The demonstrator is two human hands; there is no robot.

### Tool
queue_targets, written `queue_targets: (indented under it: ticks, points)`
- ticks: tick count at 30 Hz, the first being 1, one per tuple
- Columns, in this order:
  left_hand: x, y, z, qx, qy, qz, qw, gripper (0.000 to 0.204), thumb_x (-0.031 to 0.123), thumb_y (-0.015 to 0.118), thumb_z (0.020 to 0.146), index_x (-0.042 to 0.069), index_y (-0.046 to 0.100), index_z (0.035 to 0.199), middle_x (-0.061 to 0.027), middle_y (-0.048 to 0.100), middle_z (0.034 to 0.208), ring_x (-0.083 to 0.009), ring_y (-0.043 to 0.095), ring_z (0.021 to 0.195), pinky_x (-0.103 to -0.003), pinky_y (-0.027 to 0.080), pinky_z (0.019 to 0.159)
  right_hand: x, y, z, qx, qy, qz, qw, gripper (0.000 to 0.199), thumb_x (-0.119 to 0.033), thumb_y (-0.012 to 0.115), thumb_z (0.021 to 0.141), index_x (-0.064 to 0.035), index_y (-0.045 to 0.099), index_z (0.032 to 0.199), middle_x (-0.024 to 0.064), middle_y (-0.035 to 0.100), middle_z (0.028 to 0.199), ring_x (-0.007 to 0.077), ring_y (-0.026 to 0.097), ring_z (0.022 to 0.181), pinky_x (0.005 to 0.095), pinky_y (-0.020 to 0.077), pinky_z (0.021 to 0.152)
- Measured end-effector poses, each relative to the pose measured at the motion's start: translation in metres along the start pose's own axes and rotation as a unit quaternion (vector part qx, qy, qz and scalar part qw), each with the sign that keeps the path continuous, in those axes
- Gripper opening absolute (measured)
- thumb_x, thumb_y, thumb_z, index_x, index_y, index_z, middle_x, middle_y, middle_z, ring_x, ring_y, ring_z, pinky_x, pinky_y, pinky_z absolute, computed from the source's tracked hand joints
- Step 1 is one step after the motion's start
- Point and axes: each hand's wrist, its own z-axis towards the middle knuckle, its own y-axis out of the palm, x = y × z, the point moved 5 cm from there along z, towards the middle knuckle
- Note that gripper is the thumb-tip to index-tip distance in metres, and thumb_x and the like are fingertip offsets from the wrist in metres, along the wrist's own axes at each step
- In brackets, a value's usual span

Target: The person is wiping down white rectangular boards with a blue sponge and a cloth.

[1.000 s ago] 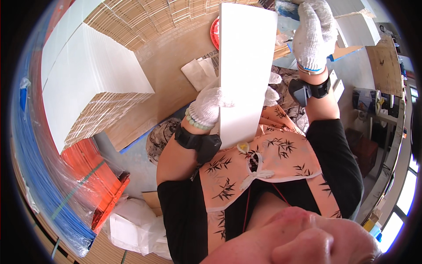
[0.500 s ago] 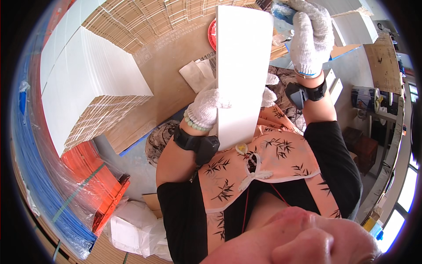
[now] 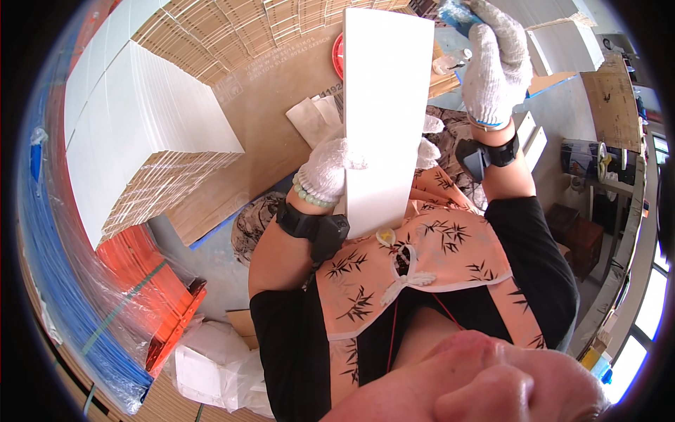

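Observation:
Wearing a white knitted glove, my left hand grips a long white panel by its sides. The thumb lies on its near face and fingertips show past its right edge. The panel stands up in front of me, its lower end by my peach apron. My right hand, gloved too, is raised to the right of the panel's top. Its fingers are closed on a small blue thing whose kind I cannot make out. That thing is beside the panel, apart from it.
Tall stacks of white panels stand at the left on a cardboard sheet. A red round container is partly hidden behind the panel. Folded pale paper lies nearby, and a clear bottle sits at the right. Orange slats are at lower left.
My right hand and the blue thing have shifted slightly, showing more of the blue thing's length. The panel and my left hand have moved a touch left.

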Motion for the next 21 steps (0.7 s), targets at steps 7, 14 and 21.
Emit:
queue_targets:
  ticks: [7, 14, 21]
  points:
    - [-0.004, -0.014, -0.003, -0.003, 0.031, 0.051, 0.998, 0.075, 0.041, 0.058, 0.095, -0.011, 0.042, 0.146, -0.0296, 0.057, 0.137, -0.0403, 0.065, 0.116, -0.048, 0.058, 0.096, 0.0, 0.009, 0.001, -0.082, -0.034, -0.223, 0.971, 0.026, 0.004, 0.06, 0.096, 0.0033, 0.061, 0.122, 0.0132, 0.063, 0.113, 0.0203, 0.065, 0.103, 0.0313, 0.0546, 0.092]
    - [0.044, -0.031, 0.003, -0.021, 0.163, -0.066, 0.984, 0.082, 0.054, 0.05, 0.096, -0.009, 0.041, 0.148, -0.0274, 0.054, 0.141, -0.0382, 0.059, 0.123, -0.051, 0.05, 0.106, 0.046, 0.009, -0.01, 0.024, 0.23, 0.036, 0.972, 0.02, -0.003, 0.06, 0.102, 0.0018, 0.065, 0.12, 0.0077, 0.071, 0.109, 0.0169, 0.067, 0.106, 0.0272, 0.053, 0.091]
    - [0.087, -0.046, -0.008, 0.143, 0.3, -0.065, 0.941, 0.105, 0.082, 0.047, 0.089, -0.004, 0.038, 0.149, -0.0248, 0.055, 0.136, -0.0405, 0.055, 0.124, -0.054, 0.042, 0.115, 0.063, 0.012, -0.06, -0.077, 0.244, -0.011, 0.967, 0.021, -0.002, 0.065, 0.099, 0.0011, 0.07, 0.119, 0.007, 0.072, 0.114, 0.0144, 0.067, 0.1, 0.0282, 0.0519, 0.095]
